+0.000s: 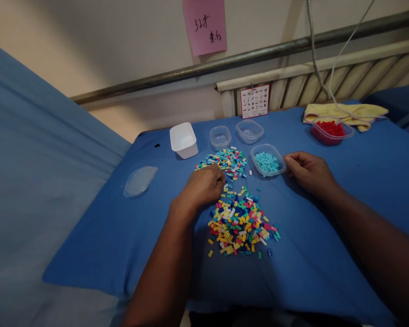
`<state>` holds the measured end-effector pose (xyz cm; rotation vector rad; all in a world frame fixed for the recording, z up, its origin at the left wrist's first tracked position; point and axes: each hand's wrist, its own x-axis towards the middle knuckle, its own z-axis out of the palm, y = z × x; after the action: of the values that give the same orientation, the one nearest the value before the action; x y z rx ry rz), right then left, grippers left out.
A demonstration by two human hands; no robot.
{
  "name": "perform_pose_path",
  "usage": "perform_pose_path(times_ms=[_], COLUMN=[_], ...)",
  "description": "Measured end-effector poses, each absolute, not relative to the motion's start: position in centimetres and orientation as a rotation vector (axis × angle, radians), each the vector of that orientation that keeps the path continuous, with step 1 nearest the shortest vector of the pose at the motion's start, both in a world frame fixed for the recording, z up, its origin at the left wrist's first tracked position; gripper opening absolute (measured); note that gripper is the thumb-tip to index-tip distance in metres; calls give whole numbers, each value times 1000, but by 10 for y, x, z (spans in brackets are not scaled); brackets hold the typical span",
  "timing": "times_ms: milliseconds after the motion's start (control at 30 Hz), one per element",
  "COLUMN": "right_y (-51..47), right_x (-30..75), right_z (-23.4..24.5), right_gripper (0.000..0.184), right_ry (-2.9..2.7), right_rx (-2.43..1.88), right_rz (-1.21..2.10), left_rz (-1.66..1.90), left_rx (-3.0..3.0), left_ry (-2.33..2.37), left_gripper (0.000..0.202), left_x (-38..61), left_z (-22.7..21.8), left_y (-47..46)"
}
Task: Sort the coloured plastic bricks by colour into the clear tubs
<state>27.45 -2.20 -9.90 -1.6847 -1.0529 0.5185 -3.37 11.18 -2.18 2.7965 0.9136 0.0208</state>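
Note:
My left hand point(207, 184) is closed, with its fingers curled down at the edge of the far pile of small building bricks point(230, 159). Whatever it may hold is hidden behind the knuckles. Closer to me lies a larger pile of mixed bricks point(238, 220) in yellow, pink, green, white and blue. A clear plastic container point(281, 171) with turquoise bricks point(266, 162) inside stands right of the far pile. The thumb and fingers of my right hand point(308, 172) close on its right corner.
Two clear containers point(220, 144) point(250, 131) and a white tub point(186, 150) stand at the back. A clear lid point(140, 181) lies left. Back right, a container of red pieces point(330, 139) sits by a yellow cloth point(347, 110). A radiator point(347, 75) lines the wall.

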Motion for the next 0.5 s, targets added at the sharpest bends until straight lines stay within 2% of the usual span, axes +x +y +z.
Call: perform_pose_path(times_ms=[233,400,500], right_y=[-21,-21,-22], right_x=[276,276,276], right_z=[-101,-101,-100], right_gripper=[30,33,33], right_ry=[-1046,-1046,-1056], right_rx=[-1706,-1714,-1716], right_rz=[547,543,536], left_rz=[14,-51,-61], left_rx=[2793,2846,2865], left_ry=[877,839,826], left_gripper=[32,25,29], left_x=[-27,-17,-16], left_z=[-24,-26,-28], left_y=[106,101,104])
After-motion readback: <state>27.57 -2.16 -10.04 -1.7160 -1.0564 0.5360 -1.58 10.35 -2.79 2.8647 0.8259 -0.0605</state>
